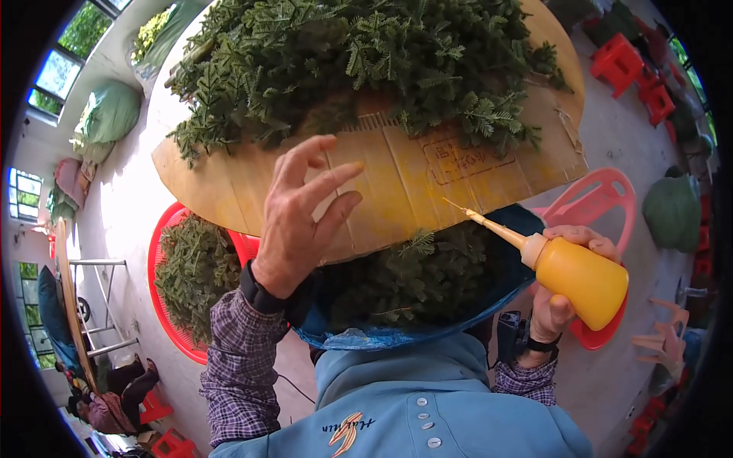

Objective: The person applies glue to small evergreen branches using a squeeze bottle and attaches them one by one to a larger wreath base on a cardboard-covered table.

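Note:
My right hand (565, 294) is wrapped round a yellow squeeze bottle (584, 278) with a long thin nozzle. The bottle is tilted, its tip pointing up and left over the front edge of a cardboard sheet (389, 183). Over the left part of that cardboard hovers my left hand (305, 206), fingers apart and nothing in it; one fingertip looks yellowish. A large heap of green artificial fir sprigs (366, 61) covers the back of the cardboard. Below its front edge, in front of my body, a blue plastic bag (363, 340) holds more green sprigs (416, 282).
A red plastic basket (158, 267) full of sprigs stands on the floor to the left. On the right are a pink chair (611, 191), red stools (617, 65) and a green sack (672, 214). A metal frame (107, 305) and a seated person (114, 408) are at the far left.

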A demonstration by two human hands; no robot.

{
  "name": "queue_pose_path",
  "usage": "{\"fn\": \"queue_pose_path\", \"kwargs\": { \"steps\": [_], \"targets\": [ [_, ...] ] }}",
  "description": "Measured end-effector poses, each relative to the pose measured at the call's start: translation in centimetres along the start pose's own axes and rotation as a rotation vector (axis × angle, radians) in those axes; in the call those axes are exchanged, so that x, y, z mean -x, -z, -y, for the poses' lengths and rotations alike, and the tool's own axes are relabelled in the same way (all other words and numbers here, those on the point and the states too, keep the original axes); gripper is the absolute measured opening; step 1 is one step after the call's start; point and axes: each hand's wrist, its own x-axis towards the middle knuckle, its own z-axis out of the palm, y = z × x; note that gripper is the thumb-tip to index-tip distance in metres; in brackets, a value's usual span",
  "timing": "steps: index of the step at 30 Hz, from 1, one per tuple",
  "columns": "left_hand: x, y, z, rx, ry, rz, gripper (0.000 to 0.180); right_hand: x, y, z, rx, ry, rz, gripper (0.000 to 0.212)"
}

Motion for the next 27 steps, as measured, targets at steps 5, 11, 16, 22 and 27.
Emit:
{"fn": "queue_pose_path", "kwargs": {
  "steps": [5, 11, 16, 22, 27],
  "targets": [
    [-1.8, 0.6, 2.0, -0.249, -0.09, 0.075, 0.051, -0.3, -0.6, -0.4, -0.067, -0.045, 0.028, 0.083],
    [-3.3, -0.3, 3.7, -0.227, -0.03, 0.203, 0.06, -0.5, -0.6, -1.3, -0.088, -0.029, 0.029, 0.083],
    [-4.5, 0.0, 3.9, -0.285, -0.025, 0.254, 0.057, -0.7, -0.5, -1.2, -0.102, -0.045, 0.032, 0.084],
    [-4.2, 0.2, 4.7, -0.22, -0.07, 0.244, 0.054, -0.6, -0.3, -1.4, -0.099, -0.037, 0.03, 0.084],
    [-4.1, 1.0, 3.8, -0.15, -0.06, 0.186, 0.051, -0.6, -0.5, -1.1, -0.112, -0.026, 0.042, 0.084]
  ]
}}
